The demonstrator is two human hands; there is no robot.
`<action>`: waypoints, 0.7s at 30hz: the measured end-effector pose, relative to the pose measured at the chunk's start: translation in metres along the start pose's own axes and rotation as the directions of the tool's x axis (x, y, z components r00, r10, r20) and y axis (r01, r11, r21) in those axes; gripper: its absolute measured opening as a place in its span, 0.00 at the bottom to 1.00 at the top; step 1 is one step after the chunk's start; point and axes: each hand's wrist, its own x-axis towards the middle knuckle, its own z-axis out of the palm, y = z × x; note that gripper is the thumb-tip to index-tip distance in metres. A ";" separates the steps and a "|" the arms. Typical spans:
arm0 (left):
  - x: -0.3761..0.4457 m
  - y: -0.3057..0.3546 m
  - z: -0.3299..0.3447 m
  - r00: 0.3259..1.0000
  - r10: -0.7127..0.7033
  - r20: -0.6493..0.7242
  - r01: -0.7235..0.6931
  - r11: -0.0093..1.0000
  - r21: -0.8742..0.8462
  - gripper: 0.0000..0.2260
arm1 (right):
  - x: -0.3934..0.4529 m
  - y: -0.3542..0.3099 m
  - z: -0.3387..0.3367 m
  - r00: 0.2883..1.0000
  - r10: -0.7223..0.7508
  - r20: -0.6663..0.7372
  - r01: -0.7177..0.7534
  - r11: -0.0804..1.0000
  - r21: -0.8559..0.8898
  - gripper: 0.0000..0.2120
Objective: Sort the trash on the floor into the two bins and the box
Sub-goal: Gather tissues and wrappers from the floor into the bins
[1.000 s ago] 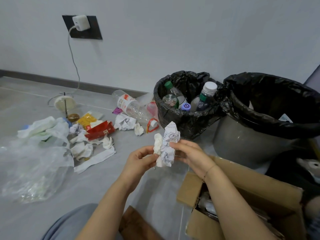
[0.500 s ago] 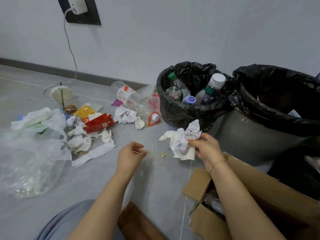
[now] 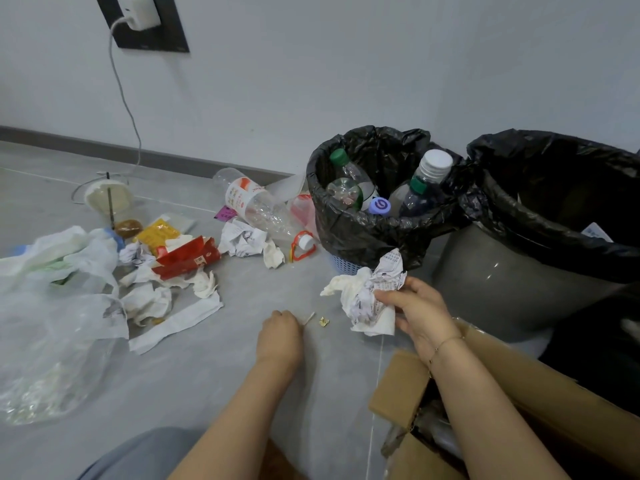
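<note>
A plain pale grey-white wall (image 3: 346, 64) fills the upper half of the view, evenly lit with no hard shadows. High on its left part sits a black socket plate (image 3: 162, 32) with a white charger (image 3: 138, 10) plugged in; a white cable (image 3: 126, 98) hangs from it down to the floor. A dark grey skirting board (image 3: 104, 152) runs along the wall's foot. The floor (image 3: 173, 375) is smooth grey tile with thin pale joint lines (image 3: 375, 393).

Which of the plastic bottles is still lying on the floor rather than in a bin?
The large clear bottle with the orange-and-white label, on its side left of the small bin. The other bottles stand inside that bin.
</note>
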 end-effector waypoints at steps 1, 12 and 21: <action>0.000 0.000 0.000 1.000 0.021 -0.012 -0.021 1.000 0.001 0.07 | 0.000 0.000 0.000 1.000 0.004 0.005 -0.004 1.000 0.012 0.17; 0.003 0.013 0.012 0.919 0.370 -0.135 -0.386 0.914 -0.127 0.05 | 0.001 0.002 -0.001 1.000 0.018 0.000 -0.018 0.998 0.052 0.17; 0.002 0.018 0.004 0.966 0.252 -0.053 -0.256 0.926 -0.276 0.06 | 0.001 0.003 -0.001 1.000 0.013 -0.012 -0.012 0.999 0.042 0.15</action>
